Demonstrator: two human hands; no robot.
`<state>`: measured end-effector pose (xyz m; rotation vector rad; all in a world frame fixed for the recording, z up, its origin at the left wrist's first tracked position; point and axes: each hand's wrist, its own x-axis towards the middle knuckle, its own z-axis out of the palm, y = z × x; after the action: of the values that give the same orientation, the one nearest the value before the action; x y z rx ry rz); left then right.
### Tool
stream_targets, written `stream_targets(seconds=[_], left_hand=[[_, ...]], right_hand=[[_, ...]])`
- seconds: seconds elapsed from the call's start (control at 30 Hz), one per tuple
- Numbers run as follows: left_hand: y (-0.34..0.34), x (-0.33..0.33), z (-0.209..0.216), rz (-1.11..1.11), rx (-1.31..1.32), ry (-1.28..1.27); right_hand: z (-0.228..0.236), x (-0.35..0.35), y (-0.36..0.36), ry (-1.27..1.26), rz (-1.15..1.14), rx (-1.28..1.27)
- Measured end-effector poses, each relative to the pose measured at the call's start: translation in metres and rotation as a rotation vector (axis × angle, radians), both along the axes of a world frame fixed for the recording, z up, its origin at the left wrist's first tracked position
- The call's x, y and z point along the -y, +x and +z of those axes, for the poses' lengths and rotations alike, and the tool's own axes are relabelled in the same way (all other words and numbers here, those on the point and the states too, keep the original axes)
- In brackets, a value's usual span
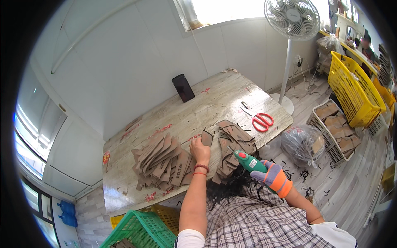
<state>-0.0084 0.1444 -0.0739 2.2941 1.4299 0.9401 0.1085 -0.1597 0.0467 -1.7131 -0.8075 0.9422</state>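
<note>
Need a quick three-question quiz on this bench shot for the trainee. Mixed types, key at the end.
1. Multiple choice: what does the right hand grip?
a) a black phone
b) a desk fan
c) a green tool with a red button

2. True or false: the left hand wears a glove.

3. Fill the gap: the scissors lying on the table have ____ handles.

Key:
1. c
2. False; it is bare and holds a brown piece.
3. red
</note>
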Motion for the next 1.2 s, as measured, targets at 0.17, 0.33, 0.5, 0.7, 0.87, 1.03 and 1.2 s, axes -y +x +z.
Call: stream_targets(seconds=[0.17, 0.33, 0.5, 0.7, 0.87, 1.03, 1.2], left_hand=[[0.011, 0.018, 0.017, 0.117, -0.029, 0.028], [0.013, 0.042, 0.038, 0.091, -0.056, 0.085], [0.006, 0.044, 0.044, -0.069, 0.270, -0.063], [-0.006, 0.076, 0.091, -0.253, 1.362, -0.546], [-0.011, 0.102, 0.102, -0.255, 1.537, -0.691], [-0.010, 0.117, 0.106, -0.270, 1.516, -0.814], [-0.002, 0.130, 0.106, -0.282, 1.515, -0.836]], right_hand=[[-0.021, -0.001, 0.004, 0.034, 0.003, 0.155], [-0.020, -0.001, 0.003, 0.014, -0.018, 0.118], [-0.010, -0.003, 0.001, -0.023, -0.033, 0.076], [-0.018, -0.011, -0.003, 0.052, -0.074, 0.122], [-0.009, -0.011, -0.011, 0.066, -0.063, 0.139], [-0.001, -0.006, -0.015, 0.089, -0.079, 0.052], [0.001, -0.004, -0.012, 0.117, -0.085, 0.031]])
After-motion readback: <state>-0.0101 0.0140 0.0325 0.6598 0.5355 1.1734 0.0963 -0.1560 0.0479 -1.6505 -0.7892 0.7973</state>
